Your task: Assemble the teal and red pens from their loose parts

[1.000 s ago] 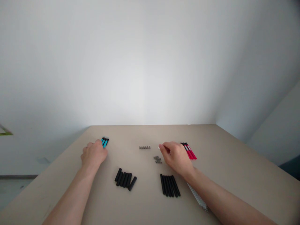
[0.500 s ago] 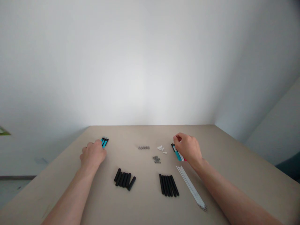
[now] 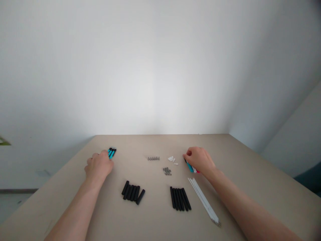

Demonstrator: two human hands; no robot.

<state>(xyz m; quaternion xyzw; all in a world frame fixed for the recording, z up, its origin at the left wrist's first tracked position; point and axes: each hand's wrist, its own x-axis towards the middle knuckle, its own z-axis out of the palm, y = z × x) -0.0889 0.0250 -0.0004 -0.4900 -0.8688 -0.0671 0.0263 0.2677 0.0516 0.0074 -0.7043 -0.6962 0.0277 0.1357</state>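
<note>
A: Cyan-and-black plastic pen clips (image 3: 112,152) lay at the far left of the beige table (image 3: 155,214); where was the left hand (image 3: 98,166)?

B: It rested loosely curled, fingers (image 3: 104,154) touching the clips' near end; a firm grasp could not be told.

A: And the right hand (image 3: 200,160)?

B: Its fingers (image 3: 187,154) were bent down onto the mixed cyan, white and red clips (image 3: 192,168), apparently pinching one. Thin white refill tubes (image 3: 204,201) lay nearer, beside long black pen barrels (image 3: 180,198).

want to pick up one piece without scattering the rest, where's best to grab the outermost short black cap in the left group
Pinch the short black plastic cap across its middle from above. It lies flat, angled slightly away from its row, with bare beige table on its right. Come from that right side.
</note>
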